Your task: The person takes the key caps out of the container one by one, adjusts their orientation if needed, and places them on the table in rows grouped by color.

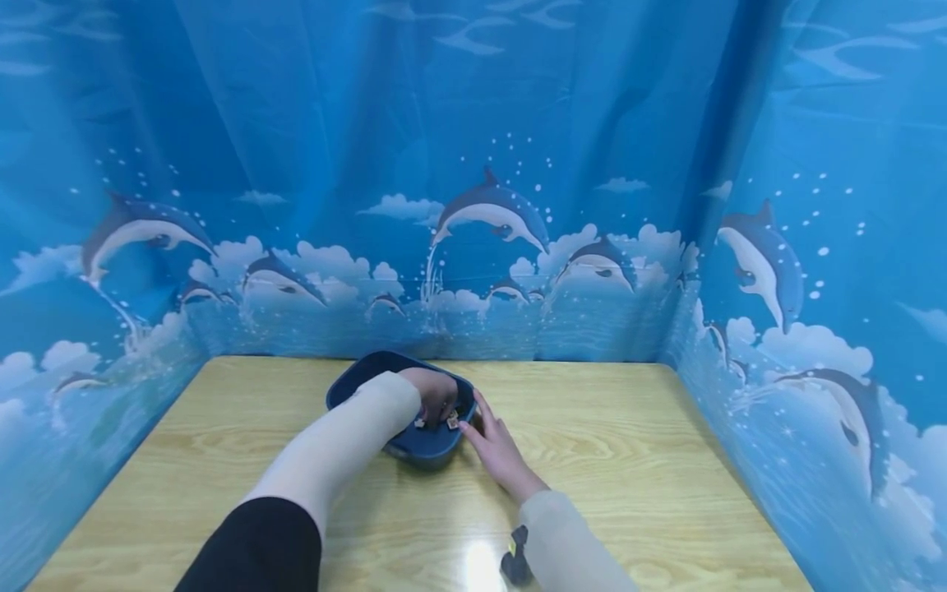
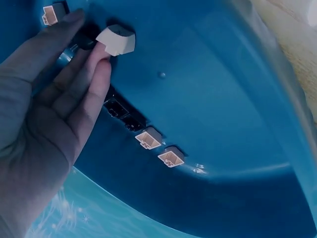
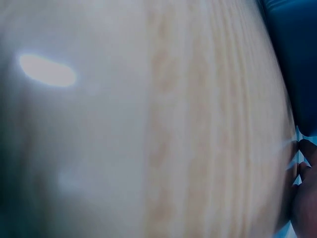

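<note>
A dark blue basin (image 1: pixel 423 454) stands on the table, with several small white and black keycaps inside. My left hand (image 1: pixel 438 395) reaches down into it. In the left wrist view, the left hand (image 2: pixel 54 94) has its fingers extended, fingertips right at a white keycap (image 2: pixel 118 40). A dark keycap (image 2: pixel 88 35) shows between thumb and fingers; I cannot tell whether they grip it. Two black keycaps (image 2: pixel 132 122) and two white keycaps (image 2: pixel 171 156) lie in a line below the fingers. My right hand (image 1: pixel 497 448) rests against the basin's right side, fingers extended, thumb near the rim.
Another white keycap (image 2: pixel 51 15) lies beyond the left thumb. The light wood table (image 1: pixel 621 469) extends on both sides of the basin. A blue curtain printed with dolphins (image 1: pixel 488 214) hangs along its back and sides. A small black device (image 1: pixel 515 561) sits at the right wrist.
</note>
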Available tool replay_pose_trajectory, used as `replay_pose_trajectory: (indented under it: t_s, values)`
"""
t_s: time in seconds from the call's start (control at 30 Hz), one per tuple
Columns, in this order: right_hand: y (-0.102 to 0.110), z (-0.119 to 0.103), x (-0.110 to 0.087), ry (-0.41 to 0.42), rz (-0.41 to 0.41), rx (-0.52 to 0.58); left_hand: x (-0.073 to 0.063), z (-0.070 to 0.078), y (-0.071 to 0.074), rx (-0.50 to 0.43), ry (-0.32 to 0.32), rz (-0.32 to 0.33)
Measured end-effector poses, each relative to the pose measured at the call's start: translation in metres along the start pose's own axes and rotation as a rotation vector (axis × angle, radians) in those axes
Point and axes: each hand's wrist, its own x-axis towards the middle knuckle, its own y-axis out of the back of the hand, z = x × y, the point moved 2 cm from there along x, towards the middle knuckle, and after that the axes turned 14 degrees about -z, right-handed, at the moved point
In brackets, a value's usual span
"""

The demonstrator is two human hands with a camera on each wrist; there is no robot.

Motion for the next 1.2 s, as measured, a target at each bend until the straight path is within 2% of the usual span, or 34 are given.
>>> replay_pose_trajectory:
  t_s: [0.2,0.37,0.53,0.7,1.0,1.2]
  values:
    - [-0.003,0.001,0.002,0.004,-0.002,-0.016,-0.006,0.003,-0.005,-0.041,0.020,0.031]
    - [-0.005,0.001,0.003,0.007,-0.006,-0.029,-0.007,0.001,-0.008,-0.050,0.004,0.051]
    - [-0.004,0.000,0.002,0.001,-0.001,-0.033,-0.008,-0.004,-0.007,-0.042,-0.031,0.056]
    - [-0.003,-0.003,0.002,0.000,-0.003,-0.031,-0.016,-0.007,-0.003,-0.057,-0.080,0.086]
    - [0.000,-0.002,0.002,0.001,0.006,-0.022,-0.030,-0.017,0.001,-0.222,-0.126,0.139]
    - [-0.001,-0.001,0.000,0.003,0.006,-0.018,-0.044,-0.023,0.001,-0.269,-0.168,0.188]
